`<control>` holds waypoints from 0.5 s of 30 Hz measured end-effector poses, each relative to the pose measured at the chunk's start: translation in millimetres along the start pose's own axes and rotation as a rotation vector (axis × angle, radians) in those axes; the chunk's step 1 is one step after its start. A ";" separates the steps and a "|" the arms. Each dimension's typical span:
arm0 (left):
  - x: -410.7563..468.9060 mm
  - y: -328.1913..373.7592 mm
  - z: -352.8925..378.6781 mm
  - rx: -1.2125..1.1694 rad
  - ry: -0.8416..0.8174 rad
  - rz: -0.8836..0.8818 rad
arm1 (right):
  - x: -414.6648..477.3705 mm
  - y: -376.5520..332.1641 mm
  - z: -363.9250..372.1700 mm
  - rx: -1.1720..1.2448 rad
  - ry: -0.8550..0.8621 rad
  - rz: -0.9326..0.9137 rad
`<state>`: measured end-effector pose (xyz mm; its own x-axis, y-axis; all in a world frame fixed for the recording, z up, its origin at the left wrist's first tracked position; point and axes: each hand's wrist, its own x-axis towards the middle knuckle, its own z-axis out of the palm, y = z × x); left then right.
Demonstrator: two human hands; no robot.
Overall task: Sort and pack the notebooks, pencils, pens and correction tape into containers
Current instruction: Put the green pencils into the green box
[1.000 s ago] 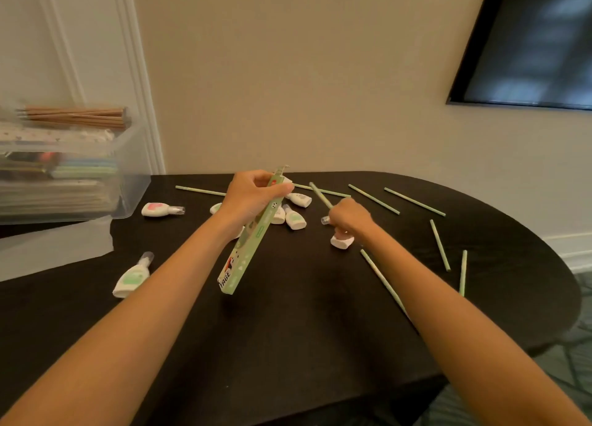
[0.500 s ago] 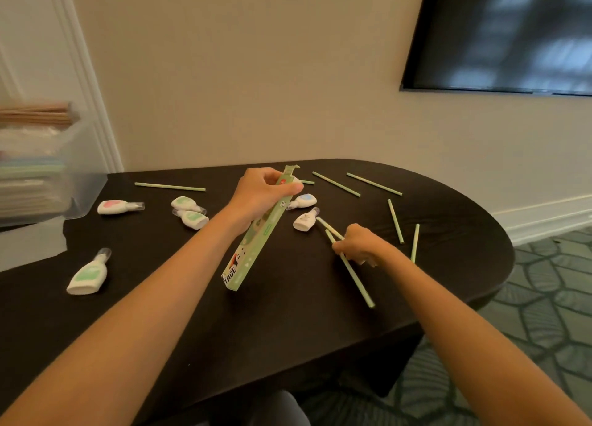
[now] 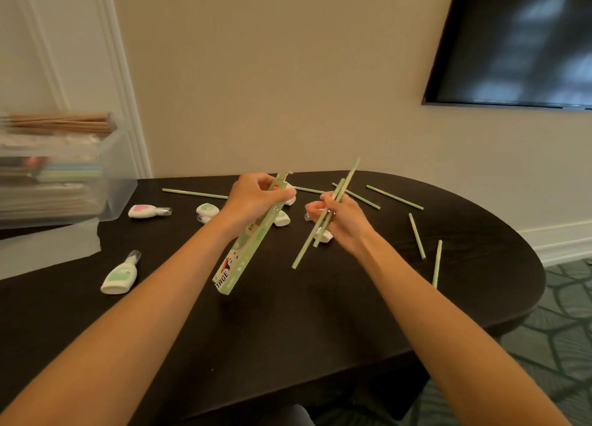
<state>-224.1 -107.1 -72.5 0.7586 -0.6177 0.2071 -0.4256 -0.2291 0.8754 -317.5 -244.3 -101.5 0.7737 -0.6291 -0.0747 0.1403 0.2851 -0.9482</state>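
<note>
The left hand [image 3: 254, 198] has its fingers and thumb curled round the upper end of a slim green pencil box [image 3: 243, 259]. It holds the box tilted above the middle of the table [image 3: 288, 329], flap end up and towards the far edge. Just beside it, the right hand [image 3: 346, 220] pinches a few green pencils [image 3: 304, 249] near mid-length, fingers closed on them, tips slanting up past the box mouth. I judge these pencils light, stiff and smooth, so a loose bundle is likely to splay or slip. A firmer hold close to the leading ends should steer them into the narrow opening. The carton looks like thin card that could crush, so it is best held by its narrow sides near the mouth. More loose pencils [image 3: 394, 197] lie towards the far edge, and two [image 3: 437, 263] lie close to the curved right edge, where a nudge could roll them off. Correction tape units [image 3: 120, 273] sit towards the left edge and below the hands. A clear container [image 3: 112, 182] stands at the far left corner. The near half of the surface gives room to work.
</note>
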 end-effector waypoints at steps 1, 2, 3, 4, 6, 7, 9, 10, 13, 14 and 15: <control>0.8 -1.7 -4.5 0.028 0.010 0.004 | 1.0 0.6 6.5 -0.057 0.030 -0.080; 1.9 -4.0 -9.3 0.051 0.024 0.009 | 2.0 2.2 12.8 -0.130 0.052 -0.154; 2.6 -6.0 -15.1 0.071 0.040 0.017 | 3.4 4.9 19.0 -0.199 0.056 -0.221; 2.3 -7.5 -19.2 0.085 0.053 0.027 | 5.2 9.1 23.0 -0.249 0.049 -0.269; 0.8 -9.7 -26.7 0.099 0.070 0.046 | 6.5 19.0 29.9 -0.331 0.011 -0.304; -0.1 -11.2 -30.2 0.099 0.075 0.059 | 7.4 25.4 32.1 -0.371 -0.014 -0.292; -2.1 -13.3 -34.6 0.095 0.068 0.083 | 9.8 38.5 30.9 -0.444 -0.058 -0.227; -2.4 -14.3 -35.9 0.087 0.057 0.089 | 10.7 43.6 28.8 -0.484 -0.065 -0.183; -3.0 -16.4 -39.3 0.042 0.001 0.095 | 12.2 50.5 23.3 -0.625 -0.043 -0.076; -2.4 -17.3 -40.1 0.024 -0.022 0.091 | 12.6 47.9 23.5 -0.674 -0.023 -0.058; -1.7 -18.3 -41.0 0.007 -0.046 0.082 | 13.2 44.2 24.0 -0.712 -0.001 -0.054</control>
<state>-197.3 -71.0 -71.0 0.6979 -0.6682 0.2576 -0.4889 -0.1817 0.8532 -286.3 -222.7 -136.9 0.7779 -0.6280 -0.0220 -0.2589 -0.2884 -0.9219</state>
